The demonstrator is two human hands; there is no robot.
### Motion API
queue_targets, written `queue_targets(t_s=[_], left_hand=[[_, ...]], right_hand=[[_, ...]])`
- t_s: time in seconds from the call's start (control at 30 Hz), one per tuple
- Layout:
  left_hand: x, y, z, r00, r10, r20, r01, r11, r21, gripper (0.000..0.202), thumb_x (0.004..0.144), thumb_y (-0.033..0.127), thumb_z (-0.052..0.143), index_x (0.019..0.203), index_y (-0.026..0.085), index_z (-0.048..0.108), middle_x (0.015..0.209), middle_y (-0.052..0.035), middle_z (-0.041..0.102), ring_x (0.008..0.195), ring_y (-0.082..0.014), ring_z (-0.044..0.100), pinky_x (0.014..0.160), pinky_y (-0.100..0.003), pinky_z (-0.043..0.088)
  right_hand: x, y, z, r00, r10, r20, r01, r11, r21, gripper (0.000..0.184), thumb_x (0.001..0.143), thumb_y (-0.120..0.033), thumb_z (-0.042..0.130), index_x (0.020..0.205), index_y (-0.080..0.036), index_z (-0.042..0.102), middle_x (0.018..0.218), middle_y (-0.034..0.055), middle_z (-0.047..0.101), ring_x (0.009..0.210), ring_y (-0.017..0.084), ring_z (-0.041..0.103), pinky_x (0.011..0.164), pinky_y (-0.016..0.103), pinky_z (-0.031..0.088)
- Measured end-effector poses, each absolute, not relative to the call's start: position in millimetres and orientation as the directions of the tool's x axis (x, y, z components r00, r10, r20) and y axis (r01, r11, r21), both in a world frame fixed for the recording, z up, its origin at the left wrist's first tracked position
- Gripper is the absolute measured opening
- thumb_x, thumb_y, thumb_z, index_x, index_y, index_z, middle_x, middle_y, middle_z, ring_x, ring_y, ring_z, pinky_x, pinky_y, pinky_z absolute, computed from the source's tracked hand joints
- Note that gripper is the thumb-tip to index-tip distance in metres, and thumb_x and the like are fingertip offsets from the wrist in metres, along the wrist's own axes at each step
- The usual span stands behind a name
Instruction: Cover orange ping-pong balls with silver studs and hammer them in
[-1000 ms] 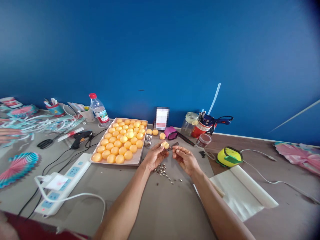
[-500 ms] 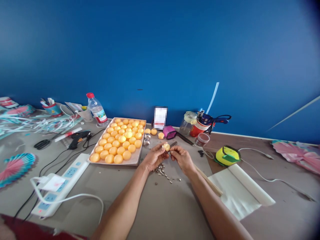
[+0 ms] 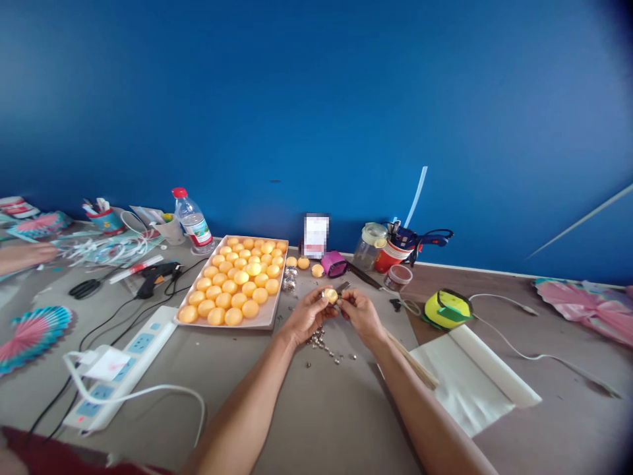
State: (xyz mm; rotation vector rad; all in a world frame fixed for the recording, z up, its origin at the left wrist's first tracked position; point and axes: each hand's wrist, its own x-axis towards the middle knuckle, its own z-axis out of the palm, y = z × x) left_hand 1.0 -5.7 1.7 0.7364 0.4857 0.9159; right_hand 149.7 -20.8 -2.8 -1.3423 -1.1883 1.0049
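My left hand pinches an orange ping-pong ball that shows a pale, hollow-looking face. The fingers of my right hand are closed at the ball's right side; what they grip is too small to make out. A short dark flat piece sticks up just behind those fingers. Below the hands, several small shiny metal bells lie scattered on the grey table. Left of my hands, a white tray holds rows of orange ping-pong balls.
A power strip, glue gun and water bottle stand to the left. Behind are a purple pouch, glass jar and red cup. A white roll lies right. Another person's hand is far left.
The held ball has turned slightly in my fingers, its pale face now tilted more upward. Another person's hand has come in at the far left. The view has shifted a little.
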Motion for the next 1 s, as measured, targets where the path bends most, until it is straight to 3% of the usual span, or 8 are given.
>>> queue_targets(t_s=[0.1, 0.2, 0.3, 0.37, 0.53, 0.7, 0.87, 1.0], left_hand=[[-3, -2, 0, 0.525, 0.846, -0.091, -0.587, 0.438, 0.681, 0.036, 0.071, 0.025, 0.067, 0.103, 0.015, 0.056, 0.083, -0.0044, 0.06, 0.069, -0.0132, 0.06, 0.068, -0.026, 0.046], [-6, 5, -1, 0.463, 0.877, -0.132, -0.669, 0.443, 0.597, 0.033, 0.074, 0.028, 0.063, 0.103, 0.015, 0.055, 0.084, -0.0057, 0.061, 0.068, -0.0124, 0.06, 0.066, -0.025, 0.047], [-7, 9, -2, 0.415, 0.902, -0.123, -0.735, 0.412, 0.539, 0.028, 0.075, 0.028, 0.062, 0.099, 0.014, 0.056, 0.085, -0.0062, 0.061, 0.065, -0.0106, 0.058, 0.064, -0.025, 0.047], [-6, 11, -3, 0.385, 0.916, -0.113, -0.761, 0.384, 0.523, 0.022, 0.074, 0.022, 0.064, 0.092, 0.013, 0.057, 0.079, -0.0045, 0.061, 0.062, -0.0094, 0.057, 0.063, -0.024, 0.047], [-7, 14, -8, 0.435, 0.886, -0.158, -0.776, 0.459, 0.433, 0.018, 0.079, 0.027, 0.056, 0.087, 0.01, 0.057, 0.081, -0.0097, 0.063, 0.062, -0.0115, 0.057, 0.064, -0.027, 0.047], [-8, 15, -5, 0.426, 0.882, -0.201, -0.797, 0.471, 0.378, 0.023, 0.084, 0.032, 0.049, 0.096, 0.013, 0.056, 0.079, -0.0091, 0.062, 0.06, -0.0114, 0.056, 0.061, -0.025, 0.045], [-3, 13, 1, 0.399, 0.892, -0.213, -0.801, 0.452, 0.392, 0.027, 0.085, 0.037, 0.045, 0.084, 0.011, 0.054, 0.067, -0.0068, 0.058, 0.053, -0.0092, 0.05, 0.056, -0.023, 0.042], [3, 8, -2, 0.346, 0.906, -0.243, -0.76, 0.423, 0.494, 0.034, 0.085, 0.043, 0.044, 0.073, 0.012, 0.051, 0.059, -0.0042, 0.055, 0.045, -0.0078, 0.045, 0.048, -0.022, 0.037]], right_hand=[[167, -19, 0, 0.24, 0.947, 0.211, 0.397, 0.103, -0.912, 0.021, 0.073, -0.038, 0.052, 0.08, -0.018, 0.053, 0.063, 0.0001, 0.056, 0.055, 0.013, 0.049, 0.054, 0.025, 0.038], [184, -22, -1, 0.199, 0.909, 0.366, 0.796, 0.068, -0.602, 0.023, 0.076, -0.035, 0.05, 0.086, -0.016, 0.058, 0.083, 0.0081, 0.06, 0.077, 0.019, 0.055, 0.07, 0.03, 0.039], [190, -26, -4, 0.111, 0.966, 0.234, 0.945, -0.03, -0.325, 0.026, 0.076, -0.038, 0.054, 0.09, -0.016, 0.06, 0.091, 0.011, 0.06, 0.084, 0.023, 0.056, 0.07, 0.032, 0.037], [189, -28, -5, 0.08, 0.987, 0.139, 0.968, -0.044, -0.246, 0.023, 0.077, -0.036, 0.054, 0.09, -0.017, 0.06, 0.091, 0.0096, 0.059, 0.08, 0.021, 0.057, 0.067, 0.029, 0.036], [188, -25, -12, 0.056, 0.992, 0.111, 0.969, -0.028, -0.246, 0.017, 0.083, -0.027, 0.044, 0.086, -0.016, 0.058, 0.085, 0.0075, 0.059, 0.068, 0.016, 0.057, 0.06, 0.026, 0.034], [192, -24, 7, -0.041, 0.933, 0.359, 0.907, 0.186, -0.379, 0.021, 0.087, -0.025, 0.035, 0.08, -0.015, 0.054, 0.077, 0.0073, 0.057, 0.072, 0.017, 0.054, 0.064, 0.026, 0.037], [166, -44, 47, -0.043, 0.839, 0.543, 0.83, 0.332, -0.449, 0.021, 0.089, -0.026, 0.031, 0.076, -0.019, 0.047, 0.071, 0.0041, 0.052, 0.068, 0.016, 0.049, 0.063, 0.026, 0.037], [139, -51, 42, -0.109, 0.892, 0.44, 0.839, 0.32, -0.441, 0.022, 0.089, -0.027, 0.031, 0.082, -0.019, 0.049, 0.074, 0.0047, 0.056, 0.063, 0.015, 0.051, 0.055, 0.024, 0.034]])
